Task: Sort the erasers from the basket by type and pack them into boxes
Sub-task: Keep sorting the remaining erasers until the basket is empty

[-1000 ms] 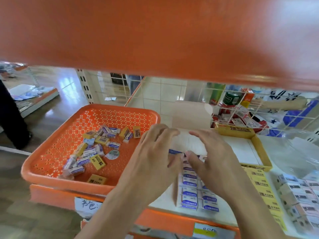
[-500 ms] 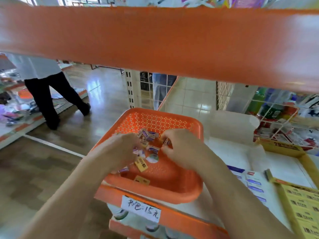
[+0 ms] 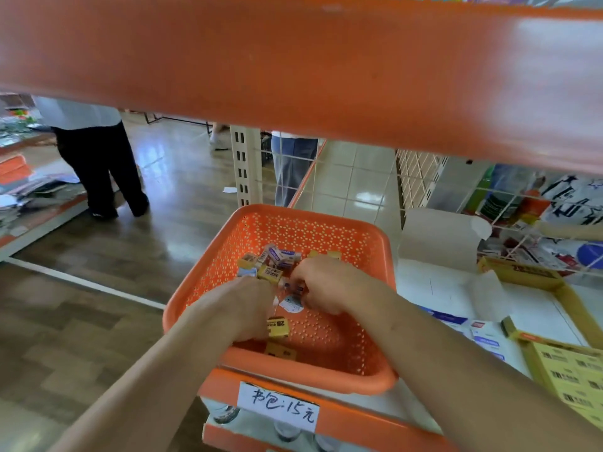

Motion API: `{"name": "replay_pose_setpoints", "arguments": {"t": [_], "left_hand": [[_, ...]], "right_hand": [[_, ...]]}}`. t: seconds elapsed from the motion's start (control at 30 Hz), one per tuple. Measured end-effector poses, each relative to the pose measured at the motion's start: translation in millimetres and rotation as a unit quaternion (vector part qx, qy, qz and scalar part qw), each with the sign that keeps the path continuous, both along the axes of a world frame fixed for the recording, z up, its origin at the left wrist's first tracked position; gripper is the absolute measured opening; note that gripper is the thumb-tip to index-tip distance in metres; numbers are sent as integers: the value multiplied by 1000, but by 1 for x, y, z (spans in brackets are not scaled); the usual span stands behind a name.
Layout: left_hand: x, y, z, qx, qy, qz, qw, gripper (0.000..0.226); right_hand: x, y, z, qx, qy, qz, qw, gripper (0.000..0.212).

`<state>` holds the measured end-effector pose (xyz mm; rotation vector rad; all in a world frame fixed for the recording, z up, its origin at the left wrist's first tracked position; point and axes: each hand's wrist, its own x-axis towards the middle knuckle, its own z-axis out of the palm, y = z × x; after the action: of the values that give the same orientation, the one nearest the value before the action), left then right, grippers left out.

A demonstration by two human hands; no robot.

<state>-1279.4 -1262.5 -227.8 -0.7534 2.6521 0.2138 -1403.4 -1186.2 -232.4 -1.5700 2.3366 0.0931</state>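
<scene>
Basket: orange perforated basket (image 3: 365, 327) at centre frame, on a white shelf (image 3: 408, 406) with an orange front edge.
Erasers: a loose heap (image 3: 277, 259) lies in the far half of the basket, some in yellow sleeves, some in white and blue.
Writing on erasers: a yellow eraser (image 3: 277, 326) just right of the left hand reads "2B"; the other print is too blurred to read.
Left hand: left hand (image 3: 248, 308) is palm down in the basket, its fingertips hidden; I cannot tell whether it grips anything.
Right hand: right hand (image 3: 323, 285) is in the basket with fingers curled over the heap; its grip is unclear.
Price label: a white slip (image 3: 277, 407) on the shelf edge, lower centre, reads "书包:15元".
Boxes: a white box (image 3: 456, 288) with raised lid at right holds blue-and-white erasers (image 3: 486, 339); a yellow box (image 3: 567, 370) at lower right repeats "2B".
Room: a wooden floor (image 3: 81, 321) at left, a person in black trousers (image 3: 98, 164) at upper left, and an orange shelf beam (image 3: 293, 60) across the top.
</scene>
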Motion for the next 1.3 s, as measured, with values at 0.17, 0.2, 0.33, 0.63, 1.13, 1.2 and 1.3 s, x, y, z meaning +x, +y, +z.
{"name": "replay_pose_setpoints", "arguments": {"t": [0.17,0.2,0.33,0.63,1.13,1.2,1.3], "left_hand": [[0,-10,4,-20,97,28,995,30],[-3,-14,2,-27,93,27,995,32],[-17,-25,-2,-58,11,-7,998,20],[-7,-16,14,-23,151,-26,988,10],[-53,152,29,291,437,-117,843,21],[-58,166,21,296,417,-105,853,23],[-62,180,13,285,399,-83,868,27]], "right_hand": [[2,0,-7,12,12,18,1000,45],[3,0,-8,18,13,22,999,46],[1,-2,-12,13,21,17,1000,32],[-3,21,22,-175,-40,-57,982,12],[-31,222,26,-348,-164,-307,871,14],[-31,238,22,-339,-177,-312,870,13],[-31,255,17,-326,-179,-317,873,11]]}}
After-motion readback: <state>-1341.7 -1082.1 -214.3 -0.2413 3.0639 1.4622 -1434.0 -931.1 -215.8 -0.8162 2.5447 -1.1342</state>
